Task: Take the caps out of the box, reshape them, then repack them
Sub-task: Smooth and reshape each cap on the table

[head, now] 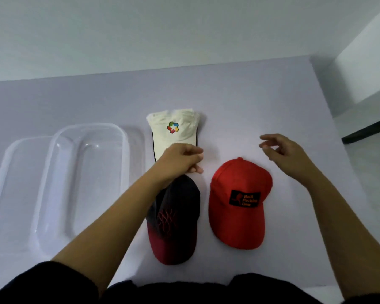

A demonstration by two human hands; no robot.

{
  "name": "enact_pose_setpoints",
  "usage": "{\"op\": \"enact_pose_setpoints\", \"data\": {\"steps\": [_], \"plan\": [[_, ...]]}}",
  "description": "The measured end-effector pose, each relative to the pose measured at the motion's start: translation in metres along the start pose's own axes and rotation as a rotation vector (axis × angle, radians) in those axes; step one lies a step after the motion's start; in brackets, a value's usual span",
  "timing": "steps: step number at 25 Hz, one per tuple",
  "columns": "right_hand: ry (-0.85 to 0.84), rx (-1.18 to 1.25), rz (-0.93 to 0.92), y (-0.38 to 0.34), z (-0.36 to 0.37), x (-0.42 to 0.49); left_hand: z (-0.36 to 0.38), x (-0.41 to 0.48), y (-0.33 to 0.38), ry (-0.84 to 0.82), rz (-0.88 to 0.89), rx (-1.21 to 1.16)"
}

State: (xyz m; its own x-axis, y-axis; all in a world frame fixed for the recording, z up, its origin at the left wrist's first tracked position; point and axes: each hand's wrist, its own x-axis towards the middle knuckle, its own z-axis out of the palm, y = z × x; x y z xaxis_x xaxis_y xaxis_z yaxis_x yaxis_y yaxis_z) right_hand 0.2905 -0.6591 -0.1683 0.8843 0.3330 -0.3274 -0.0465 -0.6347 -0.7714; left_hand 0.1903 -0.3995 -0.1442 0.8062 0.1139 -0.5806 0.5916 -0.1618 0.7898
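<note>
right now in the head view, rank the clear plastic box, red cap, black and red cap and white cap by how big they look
1. clear plastic box, clearly largest
2. red cap and black and red cap: look alike, and an arm hides part of the latter, so unranked
3. white cap, smallest, though it lies farther away, partly under the left hand

Three caps lie on a counter (250,102) in front of a person. The logo cap (173,130) sits farthest back at centre; the netted-pattern cap (176,218) lies directly before it, nearer the person, and the patch cap (239,202) just to its right. A clear box (88,172) stands well left of the caps, overlapping its lid (13,194), which lies further left.
</note>
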Motion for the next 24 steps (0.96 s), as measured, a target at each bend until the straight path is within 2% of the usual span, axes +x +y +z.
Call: {"op": "enact_pose_setpoints", "data": {"steps": [4, 7, 9, 12, 18, 22, 24], "plan": [[0.006, 0.092, 0.238, 0.054, -0.001, -0.044, 0.054, -0.007, -0.017, -0.046, -0.187, -0.128], [-0.047, 0.283, 0.222, 0.064, 0.022, -0.062, 0.082, -0.005, -0.030, -0.107, -0.272, -0.320], [-0.080, 0.386, 0.153, 0.061, 0.038, -0.067, 0.091, -0.005, -0.036, -0.061, -0.243, -0.406], [-0.023, 0.477, 0.129, 0.067, 0.047, -0.067, 0.094, -0.007, -0.044, 0.006, -0.188, -0.437], [0.212, 0.380, 0.146, 0.089, 0.045, -0.075, 0.097, -0.010, -0.048, 0.068, -0.135, -0.456], [0.043, 0.349, 0.087, 0.090, 0.053, -0.083, 0.105, -0.011, -0.046, 0.039, -0.112, -0.507], [0.064, 0.388, 0.099, 0.090, 0.058, -0.082, 0.109, -0.012, -0.046, 0.014, -0.104, -0.524]]}}
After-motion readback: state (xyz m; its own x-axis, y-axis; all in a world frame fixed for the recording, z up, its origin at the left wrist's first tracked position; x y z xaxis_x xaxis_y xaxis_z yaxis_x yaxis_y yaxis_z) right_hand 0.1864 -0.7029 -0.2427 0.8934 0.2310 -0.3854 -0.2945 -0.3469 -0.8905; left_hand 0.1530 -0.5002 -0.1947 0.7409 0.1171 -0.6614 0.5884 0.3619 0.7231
